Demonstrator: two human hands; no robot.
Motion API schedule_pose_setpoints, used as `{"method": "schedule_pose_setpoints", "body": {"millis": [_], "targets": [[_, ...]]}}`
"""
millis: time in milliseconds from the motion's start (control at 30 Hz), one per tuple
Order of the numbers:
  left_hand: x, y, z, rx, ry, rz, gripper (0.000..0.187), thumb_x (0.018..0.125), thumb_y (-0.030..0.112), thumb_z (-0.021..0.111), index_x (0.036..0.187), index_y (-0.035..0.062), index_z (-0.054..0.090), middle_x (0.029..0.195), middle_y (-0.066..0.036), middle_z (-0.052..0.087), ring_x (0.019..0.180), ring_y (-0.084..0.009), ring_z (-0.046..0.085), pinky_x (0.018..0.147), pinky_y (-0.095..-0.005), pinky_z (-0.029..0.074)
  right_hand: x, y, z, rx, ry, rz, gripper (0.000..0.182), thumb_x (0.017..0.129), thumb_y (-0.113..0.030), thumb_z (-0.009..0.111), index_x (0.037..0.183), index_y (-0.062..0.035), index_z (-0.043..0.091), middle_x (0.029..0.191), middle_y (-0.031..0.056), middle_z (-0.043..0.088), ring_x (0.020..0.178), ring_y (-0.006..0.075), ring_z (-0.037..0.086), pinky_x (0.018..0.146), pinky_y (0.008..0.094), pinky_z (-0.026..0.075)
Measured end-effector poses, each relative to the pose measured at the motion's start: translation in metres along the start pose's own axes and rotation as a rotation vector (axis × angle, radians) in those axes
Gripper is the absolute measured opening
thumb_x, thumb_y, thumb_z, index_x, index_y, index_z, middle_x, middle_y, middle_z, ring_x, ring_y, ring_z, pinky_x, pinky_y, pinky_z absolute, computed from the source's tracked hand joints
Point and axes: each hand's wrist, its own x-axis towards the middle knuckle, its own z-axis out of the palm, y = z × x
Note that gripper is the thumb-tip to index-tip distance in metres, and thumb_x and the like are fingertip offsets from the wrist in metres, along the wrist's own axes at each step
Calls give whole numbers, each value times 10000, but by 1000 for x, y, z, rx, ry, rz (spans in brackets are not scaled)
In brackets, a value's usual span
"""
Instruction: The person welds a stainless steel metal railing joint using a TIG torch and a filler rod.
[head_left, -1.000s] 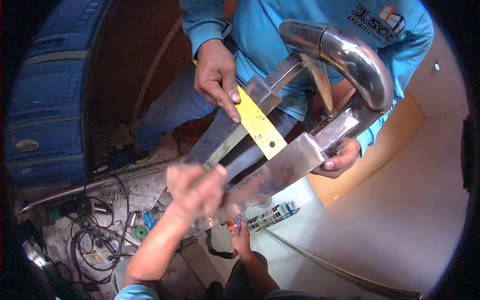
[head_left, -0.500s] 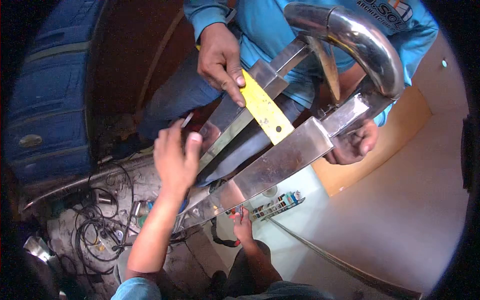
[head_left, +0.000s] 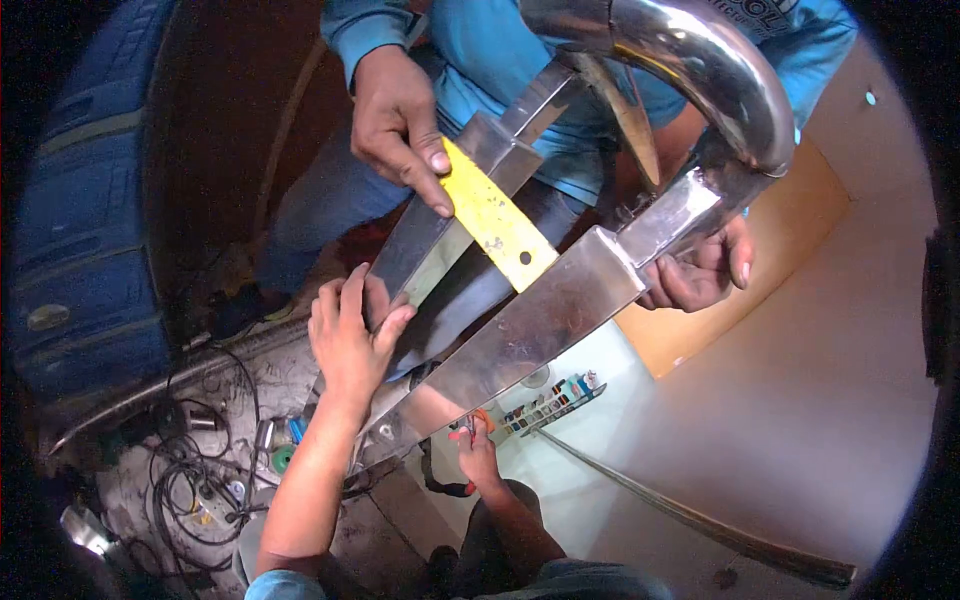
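Metal frame (head_left: 590, 285) reaches from 1 o'clock round to 5 o'clock of the person's left hand (head_left: 350, 335). Its far bar (head_left: 410, 235) climbs toward 2 o'clock, the lower end right at that hand's fingers; whether they press on it I cannot tell. The near bar (head_left: 480, 370) slants past at 3 o'clock, well apart from the hand. A yellow strip (head_left: 495, 222) bridges the two bars at 2 o'clock, and a thick curved pipe (head_left: 705, 65) joins the frame farther out that way.

The left hand is loosely spread, thumb parted from the fingers. The right hand (head_left: 478, 460), toward 5 o'clock of the left, has its fingers curled on a small red thing (head_left: 465, 434), too small to make out, just below the near bar. A co-worker's hand (head_left: 395, 130) pinches the strip's upper end; the co-worker's other hand (head_left: 700, 275) sits half-open by the near bar's wide end.

A second ago the left hand was a blur across the near bar; half a second later it had come off toward the far bar, where it is now. The strip still spans both bars, and the right hand has stayed low.
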Motion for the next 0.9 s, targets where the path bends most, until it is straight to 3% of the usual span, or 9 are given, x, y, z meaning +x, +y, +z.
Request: {"method": "schedule_pose_setpoints", "body": {"millis": [300,400,800,900], "targets": [[2,-6,5,-17,12,34,753,753,606,678,1291,93,559,1083,-132,577,963,-338,565,812,-449,459,-2,-24,-11,47,-28,-2,392,996,-335,475,1290,-77,446,999,239,658,917,455,636,788,502,495],[1,-7,6,-15,5,29,755,755,612,673,1289,90,559,1085,-129,579,964,-338,565,810,-451,459,0,-17,-6,34,10,-40,356,973,-266,515,1247,-48,450,952,273,648,914,472,630,770,516,491],[3,-8,8,-22,8,59,753,792,645,617,1289,82,559,1069,-138,583,947,-351,570,805,-451,460,0,-7,-6,24,-17,39,373,982,-282,507,1276,-58,454,1049,257,650,1007,453,619,850,495,482],[-1,-11,8,-14,1,59,749,791,645,619,1289,88,561,1069,-134,584,952,-350,569,811,-450,459,-4,-7,-6,96,46,-66,372,976,-297,504,1264,-66,469,918,241,681,873,465,639,753,521,495]]}}
